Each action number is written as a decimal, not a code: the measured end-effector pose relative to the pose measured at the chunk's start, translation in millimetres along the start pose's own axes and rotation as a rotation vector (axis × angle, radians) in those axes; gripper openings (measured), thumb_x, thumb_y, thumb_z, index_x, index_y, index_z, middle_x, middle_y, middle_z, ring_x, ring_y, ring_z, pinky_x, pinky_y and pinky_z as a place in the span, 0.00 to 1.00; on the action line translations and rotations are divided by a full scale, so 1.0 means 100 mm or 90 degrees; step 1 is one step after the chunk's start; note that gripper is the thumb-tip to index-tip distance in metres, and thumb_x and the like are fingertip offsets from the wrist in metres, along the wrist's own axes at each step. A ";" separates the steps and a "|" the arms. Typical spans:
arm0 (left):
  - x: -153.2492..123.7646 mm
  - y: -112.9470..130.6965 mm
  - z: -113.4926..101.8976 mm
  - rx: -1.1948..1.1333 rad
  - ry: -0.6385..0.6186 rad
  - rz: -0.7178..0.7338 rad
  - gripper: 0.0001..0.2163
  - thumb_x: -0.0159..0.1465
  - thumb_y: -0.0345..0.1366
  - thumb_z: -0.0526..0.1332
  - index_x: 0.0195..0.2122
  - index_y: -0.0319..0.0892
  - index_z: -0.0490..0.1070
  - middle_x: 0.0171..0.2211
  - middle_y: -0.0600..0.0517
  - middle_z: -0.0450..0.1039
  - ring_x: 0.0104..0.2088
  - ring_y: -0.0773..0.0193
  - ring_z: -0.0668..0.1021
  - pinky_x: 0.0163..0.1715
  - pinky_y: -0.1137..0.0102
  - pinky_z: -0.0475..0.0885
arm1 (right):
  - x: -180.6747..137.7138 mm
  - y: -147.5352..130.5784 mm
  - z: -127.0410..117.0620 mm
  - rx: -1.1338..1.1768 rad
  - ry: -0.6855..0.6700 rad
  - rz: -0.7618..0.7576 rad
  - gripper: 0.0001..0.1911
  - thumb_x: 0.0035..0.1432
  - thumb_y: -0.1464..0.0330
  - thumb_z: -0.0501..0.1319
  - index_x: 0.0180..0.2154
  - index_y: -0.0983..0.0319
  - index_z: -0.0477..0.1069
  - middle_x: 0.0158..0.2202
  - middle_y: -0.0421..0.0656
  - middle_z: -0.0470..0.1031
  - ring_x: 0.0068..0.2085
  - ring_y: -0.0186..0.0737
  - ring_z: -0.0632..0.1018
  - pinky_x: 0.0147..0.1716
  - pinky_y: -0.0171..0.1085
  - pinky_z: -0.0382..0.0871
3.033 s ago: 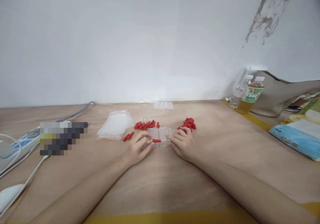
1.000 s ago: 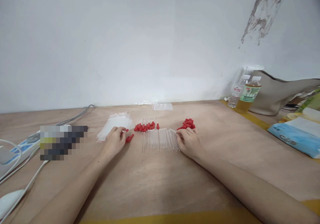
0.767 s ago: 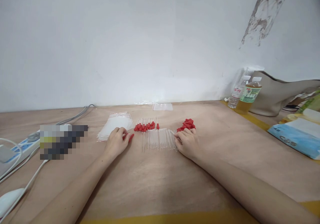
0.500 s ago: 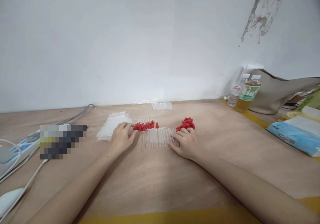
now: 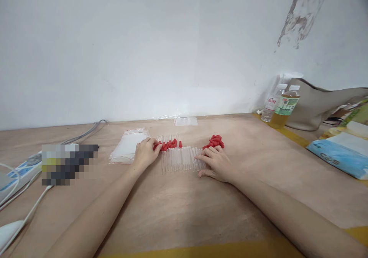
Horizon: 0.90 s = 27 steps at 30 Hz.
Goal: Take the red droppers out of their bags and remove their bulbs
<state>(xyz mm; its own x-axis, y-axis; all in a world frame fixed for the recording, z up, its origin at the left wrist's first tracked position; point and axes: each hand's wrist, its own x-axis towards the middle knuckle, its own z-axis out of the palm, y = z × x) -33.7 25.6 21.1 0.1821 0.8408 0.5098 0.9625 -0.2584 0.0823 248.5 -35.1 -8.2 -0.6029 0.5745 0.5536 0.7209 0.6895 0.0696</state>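
Note:
A row of clear glass tubes (image 5: 179,160) lies side by side on the brown table (image 5: 184,208). Behind it sits a cluster of red-capped tubes (image 5: 170,144), and a pile of loose red rubber caps (image 5: 215,141) lies to the right. My left hand (image 5: 146,153) rests at the left end of the red-capped cluster. Its fingers are curled, and what they hold is hidden. My right hand (image 5: 215,162) lies flat with fingers stretched out, fingertips on the right end of the clear row.
A stack of small clear zip bags (image 5: 125,149) lies left of my left hand, and another bag (image 5: 185,121) lies by the wall. Two bottles (image 5: 283,104), a beige bag and a blue packet (image 5: 336,156) stand at the right. Cables, a power strip and a white mouse (image 5: 10,231) are at the left.
My left hand closed over the loose red pieces left of the row, then slid right and back to the red-capped cluster. My right hand's fingers spread flat on the row's right end.

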 end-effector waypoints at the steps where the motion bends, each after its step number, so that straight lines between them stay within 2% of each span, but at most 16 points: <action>1: 0.00 0.00 0.01 -0.002 0.004 0.000 0.09 0.58 0.41 0.53 0.30 0.42 0.68 0.31 0.49 0.72 0.36 0.57 0.73 0.36 0.65 0.63 | 0.00 0.02 0.00 -0.009 -0.003 -0.003 0.28 0.47 0.48 0.55 0.45 0.59 0.67 0.35 0.45 0.69 0.37 0.40 0.66 0.37 0.39 0.51; 5: -0.01 0.00 0.05 -0.005 0.036 -0.002 0.09 0.58 0.39 0.52 0.28 0.42 0.68 0.30 0.48 0.71 0.35 0.57 0.73 0.36 0.65 0.63 | 0.01 0.07 0.01 -0.033 -0.005 -0.017 0.28 0.49 0.48 0.53 0.45 0.60 0.67 0.35 0.46 0.69 0.37 0.40 0.66 0.37 0.39 0.51; 10: -0.02 0.00 0.07 -0.103 0.176 -0.069 0.10 0.59 0.39 0.52 0.27 0.41 0.67 0.28 0.50 0.70 0.33 0.60 0.73 0.36 0.66 0.64 | 0.01 0.08 0.00 -0.057 0.013 -0.022 0.30 0.48 0.47 0.53 0.44 0.61 0.67 0.34 0.46 0.68 0.36 0.40 0.66 0.35 0.39 0.53; 13: -0.09 0.03 0.03 -0.192 0.241 -0.087 0.09 0.60 0.39 0.52 0.30 0.40 0.67 0.29 0.50 0.69 0.33 0.62 0.72 0.35 0.68 0.66 | -0.01 0.04 0.03 -0.046 0.059 0.012 0.26 0.50 0.50 0.54 0.44 0.62 0.67 0.34 0.46 0.68 0.35 0.40 0.66 0.35 0.39 0.55; 16: -0.24 0.11 -0.02 -0.258 0.205 -0.011 0.08 0.60 0.39 0.53 0.33 0.40 0.67 0.31 0.50 0.70 0.36 0.61 0.72 0.38 0.67 0.65 | 0.00 -0.03 0.06 -0.021 0.161 0.074 0.20 0.54 0.56 0.54 0.42 0.64 0.67 0.36 0.48 0.68 0.37 0.41 0.67 0.37 0.40 0.57; 19: -0.43 0.22 -0.05 -0.322 0.130 0.109 0.07 0.60 0.38 0.54 0.35 0.42 0.68 0.33 0.50 0.72 0.38 0.61 0.72 0.40 0.64 0.64 | 0.03 -0.11 0.06 -0.016 0.243 0.102 0.22 0.54 0.58 0.55 0.45 0.65 0.65 0.43 0.52 0.67 0.43 0.44 0.67 0.40 0.42 0.59; 23: -0.58 0.33 -0.04 -0.397 0.089 0.212 0.06 0.59 0.36 0.56 0.34 0.42 0.69 0.34 0.50 0.73 0.39 0.61 0.72 0.41 0.62 0.64 | 0.07 -0.17 0.04 -0.027 0.196 0.027 0.25 0.55 0.58 0.55 0.51 0.63 0.61 0.47 0.50 0.67 0.49 0.46 0.65 0.46 0.46 0.55; 27: -0.59 0.36 -0.02 -0.425 0.069 0.275 0.04 0.59 0.35 0.57 0.33 0.43 0.70 0.32 0.50 0.73 0.38 0.62 0.72 0.42 0.62 0.63 | 0.07 -0.20 0.08 0.012 0.167 -0.052 0.17 0.57 0.63 0.53 0.48 0.61 0.64 0.36 0.44 0.73 0.42 0.39 0.69 0.47 0.44 0.52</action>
<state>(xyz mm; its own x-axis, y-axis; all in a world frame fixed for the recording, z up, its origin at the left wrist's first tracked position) -10.2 -34.3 -4.3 0.4584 0.5593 0.6907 0.4813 -0.8096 0.3361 227.3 -41.8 -12.2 -0.5480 0.3838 0.7433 0.6654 0.7385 0.1092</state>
